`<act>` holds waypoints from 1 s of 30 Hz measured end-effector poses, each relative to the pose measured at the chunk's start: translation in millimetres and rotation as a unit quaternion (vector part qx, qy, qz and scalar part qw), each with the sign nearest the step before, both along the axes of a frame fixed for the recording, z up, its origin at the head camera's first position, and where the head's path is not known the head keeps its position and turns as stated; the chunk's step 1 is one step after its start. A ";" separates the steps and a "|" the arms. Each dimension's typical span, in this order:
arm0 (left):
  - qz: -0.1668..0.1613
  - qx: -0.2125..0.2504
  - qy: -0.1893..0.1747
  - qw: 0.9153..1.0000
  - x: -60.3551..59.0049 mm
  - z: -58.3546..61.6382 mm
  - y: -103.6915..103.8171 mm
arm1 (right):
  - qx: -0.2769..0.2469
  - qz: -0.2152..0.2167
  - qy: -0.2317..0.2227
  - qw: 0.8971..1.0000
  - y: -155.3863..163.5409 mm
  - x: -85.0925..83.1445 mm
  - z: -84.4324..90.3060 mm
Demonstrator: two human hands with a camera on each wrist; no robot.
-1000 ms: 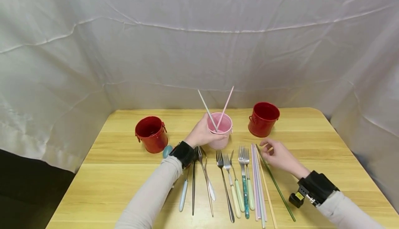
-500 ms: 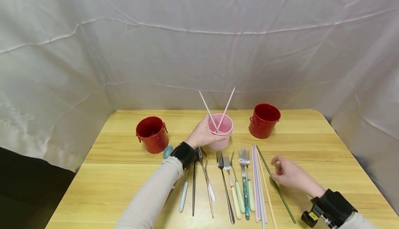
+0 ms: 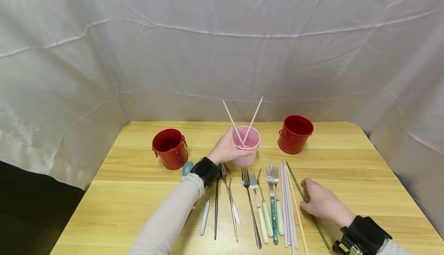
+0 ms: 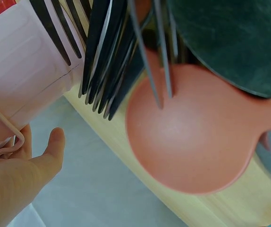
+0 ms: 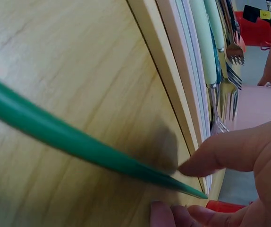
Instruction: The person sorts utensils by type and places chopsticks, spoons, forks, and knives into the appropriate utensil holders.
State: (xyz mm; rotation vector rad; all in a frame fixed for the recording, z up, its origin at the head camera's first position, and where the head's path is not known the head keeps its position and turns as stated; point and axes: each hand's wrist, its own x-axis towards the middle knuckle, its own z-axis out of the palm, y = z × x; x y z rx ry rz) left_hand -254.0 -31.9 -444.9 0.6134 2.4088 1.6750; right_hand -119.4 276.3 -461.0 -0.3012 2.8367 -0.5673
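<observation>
On the table, right hand (image 3: 320,203) has dropped, fingers (image 5: 230,153) pinching the green chopstick (image 3: 308,210).

A makeshift recording set rather than a lived-in room: creased white sheeting (image 3: 222,47) hangs as a backdrop around three sides of a pale wooden table (image 3: 138,193), where cutlery (image 3: 263,205) lies in tidy rows before small red buckets (image 3: 170,149) and a pink bucket (image 3: 247,145).
</observation>
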 end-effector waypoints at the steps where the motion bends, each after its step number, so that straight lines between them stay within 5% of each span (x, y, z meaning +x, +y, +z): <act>1: -0.001 0.001 0.001 1.000 -0.1 -0.3 0.1 | 0.002 0.000 0.004 1.000 -0.5 0.1 -0.6; 17: -0.004 0.010 0.003 1.000 1.1 3.1 -0.3 | 0.026 -0.007 0.023 0.999 1.8 -9.6 -0.4; 25: -0.002 0.003 -0.005 1.000 0.7 2.4 -0.1 | -0.079 -0.029 -0.061 0.995 15.9 -17.7 3.4; 30: 0.000 0.000 -0.004 1.000 0.0 0.9 -0.2 | -0.168 -0.056 -0.119 0.977 21.5 -20.0 7.1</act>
